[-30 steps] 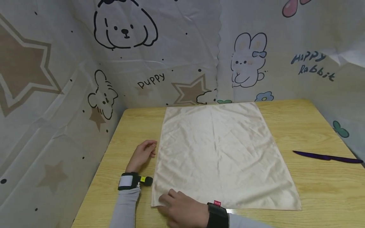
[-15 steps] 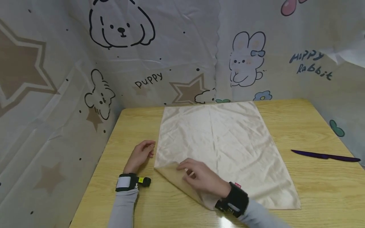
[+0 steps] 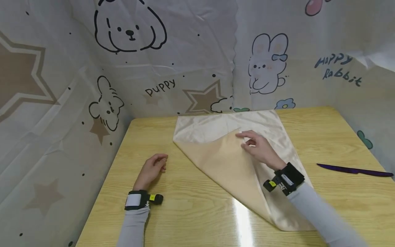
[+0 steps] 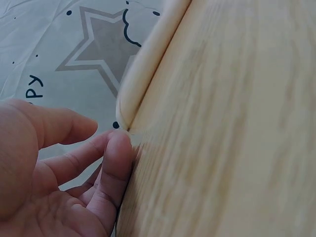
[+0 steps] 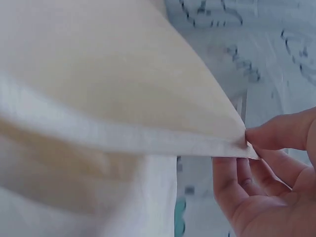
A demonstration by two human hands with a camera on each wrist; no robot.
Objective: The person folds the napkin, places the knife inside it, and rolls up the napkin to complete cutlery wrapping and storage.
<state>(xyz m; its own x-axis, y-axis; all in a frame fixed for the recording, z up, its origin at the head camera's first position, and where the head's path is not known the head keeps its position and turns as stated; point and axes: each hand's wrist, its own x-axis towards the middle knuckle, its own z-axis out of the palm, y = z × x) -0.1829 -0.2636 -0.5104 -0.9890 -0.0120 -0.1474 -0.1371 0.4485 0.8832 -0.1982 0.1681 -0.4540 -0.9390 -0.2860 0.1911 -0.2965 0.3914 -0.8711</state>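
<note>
A cream satin cloth [image 3: 200,132] lies on the wooden table, its near-left corner lifted and folded over so that the tan underside [image 3: 225,164] shows. My right hand [image 3: 260,147] pinches that corner between thumb and fingers above the middle of the cloth. In the right wrist view the pinched corner of the cloth [image 5: 197,113] spans from the thumb and fingertips across to the left. My left hand [image 3: 152,168] rests on the table left of the cloth, fingers loosely bent and holding nothing. In the left wrist view the cloth's folded edge [image 4: 153,59] rises just beyond the left fingertips.
A dark purple knife [image 3: 355,170] lies on the right side of the table [image 3: 348,206], its tip toward the cloth. A printed white sheet [image 3: 191,51] with cartoon animals hangs behind and along both sides of the table.
My right hand has picked up the near-left corner of the cloth and carried it up and to the right, folding it over. The left hand has stayed almost still.
</note>
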